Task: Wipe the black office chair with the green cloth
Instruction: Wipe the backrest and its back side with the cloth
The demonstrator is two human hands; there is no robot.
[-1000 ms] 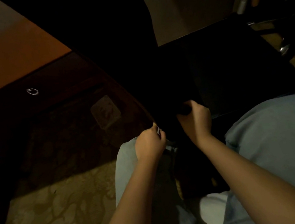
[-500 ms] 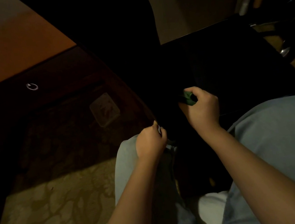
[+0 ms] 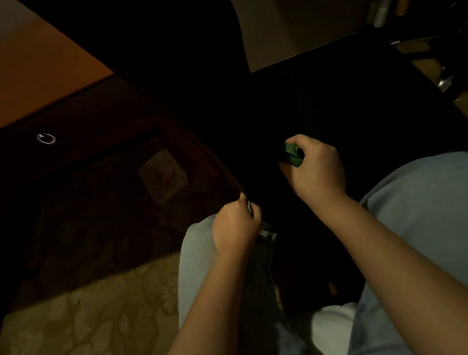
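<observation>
Head view looks down past the person's knees (image 3: 443,223) onto the chair (image 3: 367,104), which stands very dark between the legs and a wooden worktop (image 3: 18,81) on the left. The right hand (image 3: 315,166) is clenched round a bunched green cloth (image 3: 293,155), a small wad showing between thumb and fingers, held at the near left corner of the seat where seat and back meet. The left hand (image 3: 235,226) is curled on the near edge of the chair's back and appears to grip it, steadying the chair; it is too dark to see the fingertips clearly.

From where I stand, this looks like the wiping step itself, worked into the seam at the base of the back. Most of the seat lies to the far right of the cloth, and I can't judge in this light how much of it is clean. The next move likely calls for opening the wad flatter, so more cloth meets the surface, and sweeping it right and away across the seat while the other hand keeps the chair from swivelling.

Room is good that way: the seat is bare out to its far and right edges. The left is tight, with the back standing close to the worktop's dark front and its ring pull (image 3: 46,138). Patterned carpet (image 3: 81,319) lies below, and the knees crowd the near edge.
</observation>
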